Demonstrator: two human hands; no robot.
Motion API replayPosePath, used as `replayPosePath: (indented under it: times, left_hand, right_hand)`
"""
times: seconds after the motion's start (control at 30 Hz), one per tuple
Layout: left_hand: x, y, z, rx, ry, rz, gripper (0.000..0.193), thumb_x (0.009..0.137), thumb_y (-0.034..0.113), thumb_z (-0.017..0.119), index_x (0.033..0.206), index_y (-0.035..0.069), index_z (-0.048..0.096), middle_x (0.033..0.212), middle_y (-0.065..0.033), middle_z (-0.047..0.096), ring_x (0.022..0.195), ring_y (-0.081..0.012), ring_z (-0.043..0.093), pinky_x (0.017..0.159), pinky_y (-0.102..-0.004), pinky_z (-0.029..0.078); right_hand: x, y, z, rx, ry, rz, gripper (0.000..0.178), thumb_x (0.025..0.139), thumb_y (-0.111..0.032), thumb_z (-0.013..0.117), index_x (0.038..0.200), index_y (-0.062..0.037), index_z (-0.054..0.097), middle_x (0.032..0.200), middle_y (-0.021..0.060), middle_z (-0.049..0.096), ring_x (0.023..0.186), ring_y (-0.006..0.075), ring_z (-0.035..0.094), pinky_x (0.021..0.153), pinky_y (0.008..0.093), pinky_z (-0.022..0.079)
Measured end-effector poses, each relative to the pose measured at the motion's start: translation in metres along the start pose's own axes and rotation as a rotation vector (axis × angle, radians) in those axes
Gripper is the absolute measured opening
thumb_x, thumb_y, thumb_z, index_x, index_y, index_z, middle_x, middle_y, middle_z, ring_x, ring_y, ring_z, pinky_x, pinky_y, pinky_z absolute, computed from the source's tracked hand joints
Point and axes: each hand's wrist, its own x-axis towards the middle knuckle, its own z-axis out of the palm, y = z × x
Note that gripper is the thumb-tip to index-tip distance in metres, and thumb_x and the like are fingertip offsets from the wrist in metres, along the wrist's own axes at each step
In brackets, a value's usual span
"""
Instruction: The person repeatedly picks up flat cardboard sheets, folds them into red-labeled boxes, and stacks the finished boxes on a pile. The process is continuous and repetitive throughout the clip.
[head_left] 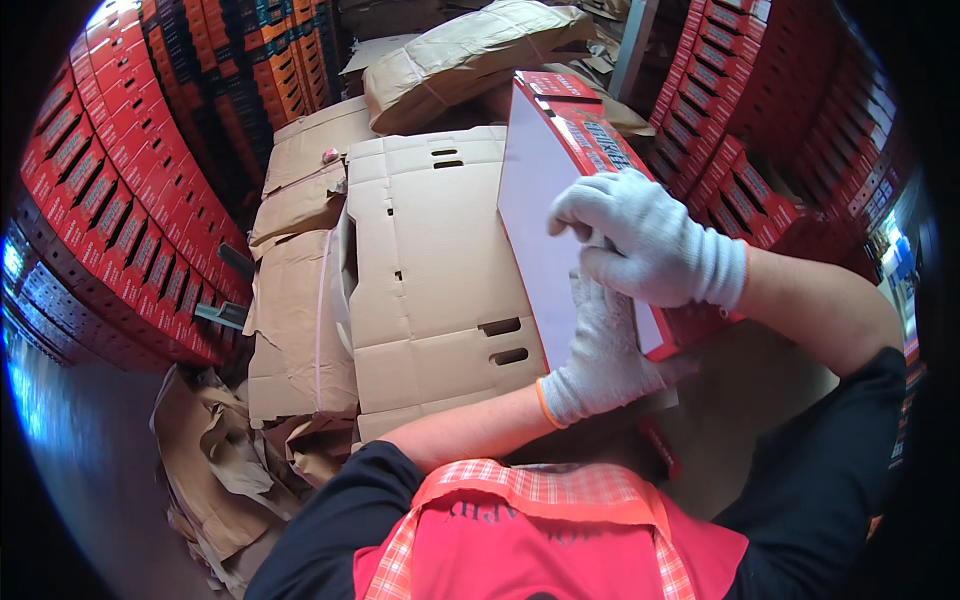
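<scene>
A red printed carton (575, 125) with a broad white face (540, 200) stands tilted in front of me, right of the flat brown cardboard. My left hand (600, 355), in a whitish knit glove with an orange cuff, grips its near lower corner. One part of that hand reaches up the white face, while another spreads right below the red edge. My right hand (645, 240), gloved too, is above the left one at the carton's near side. Its fingers are curled closed, and whatever they may hold is hidden. The right hand covers the left fingertips.
Flattened brown cartons (430, 260) lie stacked before me, beside strapped brown bundles (290, 320). A paper-wrapped bundle (470, 60) rests behind them. Tall stacks of red cartons rise at the left (120, 190) and right (730, 90). Torn brown paper (215, 470) lies at lower left.
</scene>
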Motion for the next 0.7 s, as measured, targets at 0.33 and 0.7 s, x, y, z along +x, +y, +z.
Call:
replayPosePath:
  times: [0.33,0.7]
  left_hand:
    - [-0.050,0.013,-0.160,0.551,0.052,0.650,0.067,0.076,0.023,0.083,0.132,0.002,0.052,0.134,-0.0230,0.055,0.125,-0.0378,0.055,0.108,-0.0523,0.038]
    - [-0.190,-0.020,-0.233,0.936,0.204,-0.128,0.061,0.086,0.014,0.070,0.142,0.002,0.048,0.146,-0.0178,0.048,0.141,-0.0383,0.038,0.116,-0.0458,0.029]
  right_hand:
    - [0.021,-0.044,-0.017,0.838,0.165,0.039,0.032,0.093,-0.014,0.063,0.122,0.0009,0.060,0.105,0.0045,0.064,0.095,0.0093,0.060,0.086,0.0257,0.049]
    - [-0.031,-0.061,0.190,-0.035,0.050,0.135,0.079,0.064,-0.029,0.080,0.132,-0.0016,0.051,0.104,0.0132,0.061,0.095,0.0305,0.062,0.085,0.0412,0.046]
